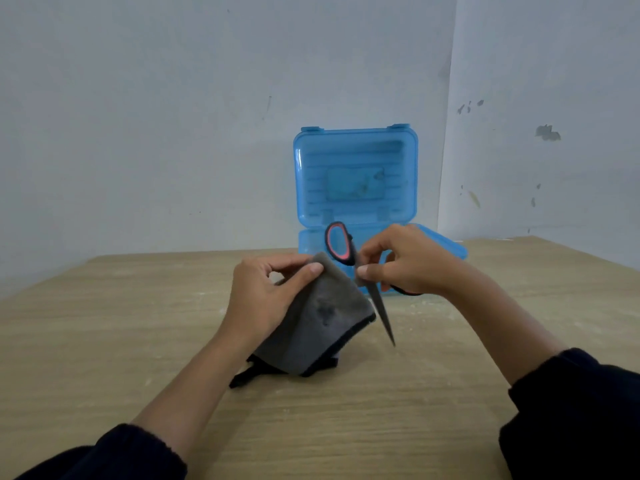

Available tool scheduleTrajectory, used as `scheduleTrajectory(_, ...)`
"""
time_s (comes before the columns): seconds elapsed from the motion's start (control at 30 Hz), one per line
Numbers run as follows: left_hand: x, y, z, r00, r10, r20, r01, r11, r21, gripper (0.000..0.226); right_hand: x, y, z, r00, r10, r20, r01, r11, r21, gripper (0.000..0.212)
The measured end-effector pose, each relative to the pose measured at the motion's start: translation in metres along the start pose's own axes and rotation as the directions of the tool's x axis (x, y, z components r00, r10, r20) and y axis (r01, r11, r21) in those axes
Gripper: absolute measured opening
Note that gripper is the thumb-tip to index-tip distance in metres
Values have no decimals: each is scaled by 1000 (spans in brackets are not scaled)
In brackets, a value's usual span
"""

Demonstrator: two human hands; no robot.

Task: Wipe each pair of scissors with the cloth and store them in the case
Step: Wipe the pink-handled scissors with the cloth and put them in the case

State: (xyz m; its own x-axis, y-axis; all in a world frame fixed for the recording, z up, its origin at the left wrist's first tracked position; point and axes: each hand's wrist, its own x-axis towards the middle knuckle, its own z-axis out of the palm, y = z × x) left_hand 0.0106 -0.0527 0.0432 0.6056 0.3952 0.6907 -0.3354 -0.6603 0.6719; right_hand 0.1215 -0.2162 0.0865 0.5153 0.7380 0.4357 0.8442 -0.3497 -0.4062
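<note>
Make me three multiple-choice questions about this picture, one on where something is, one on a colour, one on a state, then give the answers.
1. Where does the case stand?
A. at the table's far edge by the wall
B. on the floor
C. in the person's lap

2. What colour is the cloth?
A. yellow
B. grey
C. white

3. How is the case?
A. shut and latched
B. open, lid upright
C. upside down

Answers:
1 A, it sits behind both hands on the table, near the wall.
2 B, the left hand holds a grey cloth beside the scissors in the right hand.
3 B, its lid stands up, showing the inside.
</note>
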Motion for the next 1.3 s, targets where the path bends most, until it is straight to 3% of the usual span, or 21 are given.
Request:
scheduleTrajectory(0.23, -3, 6, -7, 983, 133, 122, -140, 989, 46, 11, -1, 0, 0, 994, -4, -107, 19, 989, 143, 17)
scheduleTrajectory(0.4, 2, 4, -13, 987, 94, 134, -123, 966, 227, 9, -4, -5, -4, 996, -42, -75, 56, 980, 190, 17)
scheduleTrajectory(0.6, 2, 2, -7, 977, 39, 209, -85, 973, 213, 12, -1, -10, 14, 996, -62, -57, 71, 980, 185, 11)
scheduleTrajectory(0.73, 0, 7, -2, 984, 36, 176, -79, 966, 247, 20, 2, -9, 20, 988, -51, -147, 86, 965, 248, 14)
scheduleTrajectory(0.8, 0, 11, -1, 986, 77, 148, -126, 924, 361, 29, 1, -10, 21, 985, -47, -165, 90, 960, 264, 14)
scheduleTrajectory(0.93, -1, 18, -2, 978, 88, 188, -165, 878, 449, 43, 0, -10, 18, 985, -67, -159, 102, 969, 225, 14)
scheduleTrajectory(1.1, 0, 14, -8, 982, 50, 179, -125, 893, 433, 33, -1, -4, 3, 987, -91, -132, 105, 989, 107, 14)
scheduleTrajectory(1.3, -2, 13, 4, 981, 9, 196, -90, 908, 410, 30, 0, -10, 19, 982, -108, -152, 123, 988, 93, 15)
